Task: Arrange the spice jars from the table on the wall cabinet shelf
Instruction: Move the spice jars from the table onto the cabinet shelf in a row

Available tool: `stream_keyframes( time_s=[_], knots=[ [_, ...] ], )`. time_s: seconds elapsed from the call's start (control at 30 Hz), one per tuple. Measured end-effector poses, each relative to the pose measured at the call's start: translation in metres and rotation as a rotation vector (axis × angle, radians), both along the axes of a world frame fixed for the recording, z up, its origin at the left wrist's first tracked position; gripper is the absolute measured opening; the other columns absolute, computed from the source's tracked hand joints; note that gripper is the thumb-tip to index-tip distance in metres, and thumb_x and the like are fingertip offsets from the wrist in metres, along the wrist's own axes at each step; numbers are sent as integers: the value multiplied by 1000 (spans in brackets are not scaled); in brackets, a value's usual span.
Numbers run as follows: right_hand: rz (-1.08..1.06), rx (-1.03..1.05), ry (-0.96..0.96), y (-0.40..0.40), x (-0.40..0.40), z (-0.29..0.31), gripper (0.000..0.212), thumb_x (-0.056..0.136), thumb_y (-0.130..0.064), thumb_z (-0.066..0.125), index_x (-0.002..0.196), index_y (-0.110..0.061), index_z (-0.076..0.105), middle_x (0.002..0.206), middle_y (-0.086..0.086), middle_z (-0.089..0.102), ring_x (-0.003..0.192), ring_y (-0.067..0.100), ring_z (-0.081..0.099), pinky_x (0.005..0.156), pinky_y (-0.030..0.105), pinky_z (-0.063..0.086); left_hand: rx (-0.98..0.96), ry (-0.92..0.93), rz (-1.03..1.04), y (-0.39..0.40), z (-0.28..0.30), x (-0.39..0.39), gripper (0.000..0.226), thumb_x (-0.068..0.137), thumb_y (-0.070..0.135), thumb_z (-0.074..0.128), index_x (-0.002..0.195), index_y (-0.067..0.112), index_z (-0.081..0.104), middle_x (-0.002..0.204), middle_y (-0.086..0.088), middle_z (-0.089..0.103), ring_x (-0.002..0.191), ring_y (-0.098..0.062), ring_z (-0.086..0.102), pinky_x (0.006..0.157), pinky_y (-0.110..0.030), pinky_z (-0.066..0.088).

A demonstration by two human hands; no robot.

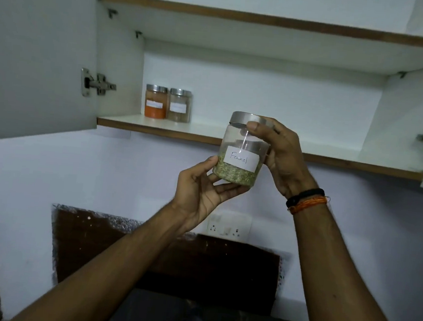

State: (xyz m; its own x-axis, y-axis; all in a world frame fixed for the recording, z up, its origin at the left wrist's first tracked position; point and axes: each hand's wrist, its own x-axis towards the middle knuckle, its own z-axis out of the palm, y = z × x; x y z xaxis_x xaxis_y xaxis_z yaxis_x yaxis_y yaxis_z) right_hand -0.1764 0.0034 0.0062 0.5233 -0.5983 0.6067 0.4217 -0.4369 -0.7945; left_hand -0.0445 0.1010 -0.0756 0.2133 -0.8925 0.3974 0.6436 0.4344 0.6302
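While both hands clamped the fennel jar (240, 152), the left hand (203, 193) cupping its base and the right hand (280, 153) gripping its lidded top, it hung nearly upright just below the shelf's (233, 138) front edge. 2 jars, orange jar (155, 101) and brown jar (180, 105), stood at the shelf's back left corner, up and left of the hands, nearer the left hand

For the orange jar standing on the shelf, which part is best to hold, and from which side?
Probably the orange jar is best held round its smooth round body, from the front: the tan jar stands close on its right and the cabinet wall is near its left.
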Motion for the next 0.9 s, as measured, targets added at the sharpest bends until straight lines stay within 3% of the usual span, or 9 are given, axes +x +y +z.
stream_keyframes(
  time_s=[0.13, 0.23, 0.3, 0.4, 0.5, 0.57, 0.63, 0.73, 0.9],
  knots=[
    [22, -7, -37, -9, 12, 25, 50, 76, -35, 77, 116, -6, 71, 111, 21, 72, 99, 38, 72, 95, 59, 53, -32, -127, 11, -3, 26, 19, 35, 92, 24, 62, 116, -1, 69, 128, -33, 60, 117, -58, 56, 102, -63, 46],
    [22, -24, -77, -17, 22, 45, 51, 79, -32, 74, 119, -1, 69, 109, 18, 71, 97, 35, 71, 98, 65, 49, 0, -295, 171, -7, 45, 39, 44, 95, 28, 57, 126, -3, 61, 124, -29, 63, 111, -53, 62, 97, -57, 52],
    [9, -35, -93, -25, 29, 57, 48, 81, -29, 72, 118, 1, 69, 107, 16, 71, 98, 38, 71, 97, 65, 49, 6, -605, 415, -8, 59, 54, 35, 101, 27, 51, 120, 1, 64, 109, -22, 70, 99, -41, 69, 88, -48, 59],
    [-9, -49, -89, -35, 43, 71, 41, 79, -30, 72, 109, -2, 71, 100, 11, 72, 103, 44, 71, 86, 56, 55, -64, -1265, 911, -11, 74, 87, 31, 104, 27, 47, 108, 8, 70, 96, -11, 72, 89, -24, 68, 81, -41, 58],
    [-4, -62, -64, -47, 62, 82, 24, 77, -31, 73, 95, -16, 73, 92, 5, 71, 91, 33, 74, 75, 43, 55, -64, -1740, 1163, -17, 84, 122, 33, 103, 32, 44, 112, 13, 69, 107, -5, 70, 99, -20, 61, 86, -44, 50],
    [1, -62, -41, -56, 76, 87, 22, 75, -31, 75, 93, -19, 74, 89, 3, 71, 89, 28, 72, 75, 41, 55, 59, -1935, 1115, -25, 89, 139, 36, 104, 37, 44, 130, 18, 61, 126, -6, 65, 116, -21, 57, 98, -41, 47],
    [4, -57, -7, -68, 91, 90, 26, 72, -30, 77, 96, -20, 74, 90, 2, 72, 91, 28, 70, 77, 42, 54, 195, -2073, 937, -35, 91, 150, 46, 103, 44, 43, 144, 22, 49, 142, -5, 57, 127, -21, 51, 104, -35, 40],
    [-1, -45, 24, -87, 110, 94, 34, 70, -28, 78, 102, -17, 73, 94, 3, 72, 91, 26, 72, 80, 43, 54, 338, -2134, 705, -52, 96, 153, 62, 98, 57, 46, 152, 29, 36, 152, 0, 46, 135, -20, 45, 110, -36, 35],
    [-1, -40, 91, -124, 138, 98, 35, 74, -17, 78, 108, -13, 72, 103, 8, 71, 110, 39, 68, 94, 54, 53, 347, -2194, 660, -76, 103, 160, 72, 94, 67, 43, 155, 31, 30, 157, -1, 41, 140, -23, 40, 115, -41, 32]
  ],
)
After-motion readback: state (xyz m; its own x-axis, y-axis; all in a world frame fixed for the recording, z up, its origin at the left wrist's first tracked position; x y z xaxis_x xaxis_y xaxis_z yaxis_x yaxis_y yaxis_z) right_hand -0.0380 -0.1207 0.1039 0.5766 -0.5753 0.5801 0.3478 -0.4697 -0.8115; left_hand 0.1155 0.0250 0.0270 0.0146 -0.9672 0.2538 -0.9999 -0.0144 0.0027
